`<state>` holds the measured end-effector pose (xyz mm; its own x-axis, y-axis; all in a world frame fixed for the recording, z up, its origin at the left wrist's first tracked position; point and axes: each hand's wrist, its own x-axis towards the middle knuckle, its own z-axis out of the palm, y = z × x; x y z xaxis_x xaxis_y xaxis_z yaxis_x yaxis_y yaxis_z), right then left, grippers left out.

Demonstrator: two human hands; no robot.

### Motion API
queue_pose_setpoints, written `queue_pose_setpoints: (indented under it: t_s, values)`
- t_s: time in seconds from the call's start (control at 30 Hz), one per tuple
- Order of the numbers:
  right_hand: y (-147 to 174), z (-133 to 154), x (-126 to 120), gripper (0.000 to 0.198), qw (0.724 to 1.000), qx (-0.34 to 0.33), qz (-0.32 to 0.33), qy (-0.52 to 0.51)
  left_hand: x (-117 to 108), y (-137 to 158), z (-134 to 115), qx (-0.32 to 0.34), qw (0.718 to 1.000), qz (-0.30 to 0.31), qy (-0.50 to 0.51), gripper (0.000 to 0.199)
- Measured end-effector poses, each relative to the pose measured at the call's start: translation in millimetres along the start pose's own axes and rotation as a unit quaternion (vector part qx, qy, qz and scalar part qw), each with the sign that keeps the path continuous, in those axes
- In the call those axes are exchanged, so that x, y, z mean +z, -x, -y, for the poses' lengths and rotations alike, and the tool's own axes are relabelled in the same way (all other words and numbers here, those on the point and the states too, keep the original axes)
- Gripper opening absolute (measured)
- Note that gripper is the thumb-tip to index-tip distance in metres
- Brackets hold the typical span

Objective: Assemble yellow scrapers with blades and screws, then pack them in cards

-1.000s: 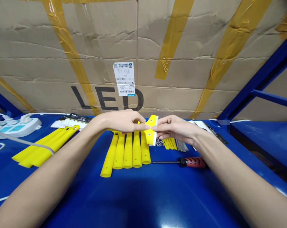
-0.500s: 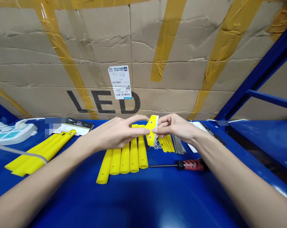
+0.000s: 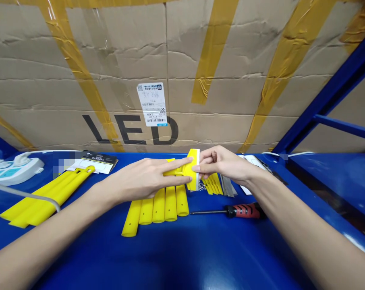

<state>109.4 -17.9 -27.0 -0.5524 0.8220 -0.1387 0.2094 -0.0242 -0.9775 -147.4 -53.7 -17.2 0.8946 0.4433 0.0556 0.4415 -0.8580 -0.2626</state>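
A yellow scraper head (image 3: pixel 193 160) with a pale straight edge is held up between my hands. My left hand (image 3: pixel 149 173) grips it from the left, its fingers lying across the yellow body and its narrow neck. My right hand (image 3: pixel 217 163) pinches the pale edge on the right, thumb on the near face. Below them several yellow tubular handles (image 3: pixel 158 207) lie side by side on the blue surface. Behind and beneath my right hand are yellow flat pieces (image 3: pixel 213 184), grey metal blades (image 3: pixel 227 186) and small screws (image 3: pixel 201 186), partly covered.
A screwdriver (image 3: pixel 243 210) with a red and black grip lies in front of the right hand. More yellow handles (image 3: pixel 49 197), packaging cards (image 3: pixel 94 161) and a white power strip (image 3: pixel 17 171) with a grey cable are at left. A cardboard box (image 3: pixel 182 60) stands behind.
The scraper head has turned: two holes showed on its face, and now its neck shows between my left fingers. My left fingers have stretched further over it; the right hand keeps its pinch.
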Motion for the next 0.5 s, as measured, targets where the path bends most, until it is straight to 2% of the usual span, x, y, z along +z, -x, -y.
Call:
queue_pose_setpoints:
  t_s: [0.23, 0.33, 0.4, 0.43, 0.47, 0.5]
  values:
    - [-2.8, -4.4, 2.3, 0.027, 1.0, 0.006, -0.016, -0.005, 3.2, 2.5, 3.2, -0.042, 0.997, -0.013, 0.055, 0.094]
    - [-1.9, -3.0, -4.0, 0.027, 0.999, 0.015, -0.035, -0.024, 12.7, 2.5, 8.5, -0.067, 0.984, -0.062, 0.155, 0.071]
    - [-0.8, -2.4, -11.3, 0.024, 0.997, 0.011, -0.07, 0.014, 17.3, 0.7, 10.8, -0.095, 0.959, -0.107, 0.246, 0.047]
    - [-0.6, -3.0, -15.1, 0.019, 0.994, 0.002, -0.088, 0.065, 18.5, -0.6, 11.3, -0.12, 0.936, -0.118, 0.309, 0.038]
    - [-0.8, -4.2, -18.3, 0.013, 0.986, -0.009, -0.1, 0.134, 18.9, -2.0, 11.4, -0.148, 0.903, -0.119, 0.386, 0.034]
    - [-1.4, -6.2, -20.7, 0.01, 0.972, -0.024, -0.1, 0.21, 18.8, -3.3, 11.3, -0.176, 0.856, -0.112, 0.474, 0.032]
